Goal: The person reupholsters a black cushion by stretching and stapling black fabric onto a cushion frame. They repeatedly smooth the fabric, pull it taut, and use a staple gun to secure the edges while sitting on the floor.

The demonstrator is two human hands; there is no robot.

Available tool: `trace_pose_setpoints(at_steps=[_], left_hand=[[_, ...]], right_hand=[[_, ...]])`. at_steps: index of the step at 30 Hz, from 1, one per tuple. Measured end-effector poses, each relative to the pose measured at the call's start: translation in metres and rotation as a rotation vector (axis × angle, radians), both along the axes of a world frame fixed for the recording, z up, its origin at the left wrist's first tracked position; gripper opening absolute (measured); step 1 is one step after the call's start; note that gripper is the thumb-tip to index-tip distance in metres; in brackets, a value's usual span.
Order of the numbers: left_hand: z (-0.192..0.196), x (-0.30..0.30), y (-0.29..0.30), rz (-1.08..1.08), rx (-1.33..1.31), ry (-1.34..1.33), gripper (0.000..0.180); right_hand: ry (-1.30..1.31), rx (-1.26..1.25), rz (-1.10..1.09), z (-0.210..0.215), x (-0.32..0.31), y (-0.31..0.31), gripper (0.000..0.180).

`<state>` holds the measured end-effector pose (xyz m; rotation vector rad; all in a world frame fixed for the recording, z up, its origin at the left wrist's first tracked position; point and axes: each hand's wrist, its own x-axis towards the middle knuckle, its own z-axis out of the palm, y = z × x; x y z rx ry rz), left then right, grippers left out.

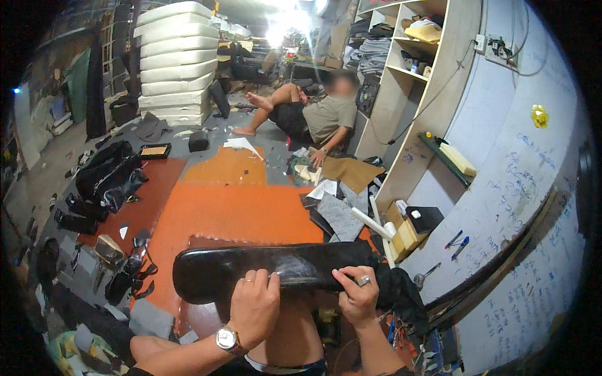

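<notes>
A long black leather-covered pad [232, 266], rounded at its left end and shiny on top, lies crosswise before me above my thighs. My left hand [255, 307], with a watch on the wrist, is closed on its near edge around the middle. Further right, my right hand [357, 294] pinches the same edge between thumb and fingers. Beyond that hand, loose black cloth [401, 291] hangs off the pad's right end. The pad's underside is hidden from me.
An orange mat [251, 210] covers the floor ahead. Grey scraps [342, 216] lie by a wooden shelf unit [401, 144] at right. Black bags [110, 172] sit at left. Another person [326, 119] reclines farther back, near stacked white foam blocks [175, 69].
</notes>
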<state>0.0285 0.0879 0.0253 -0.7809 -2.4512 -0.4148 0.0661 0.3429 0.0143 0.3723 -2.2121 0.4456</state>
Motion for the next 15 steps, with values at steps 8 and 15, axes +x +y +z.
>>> trace_pose_setpoints(at_steps=[8,15], left_hand=[[0.005,0.016,0.038,-0.008,0.023,0.027,0.013],[0.009,0.007,0.021,0.023,-0.005,-0.004,0.012]], right_hand=[[-0.013,0.129,0.071,0.027,-0.011,-0.026,0.041],[-0.001,-0.797,0.039,-0.021,0.023,-0.053,0.019]])
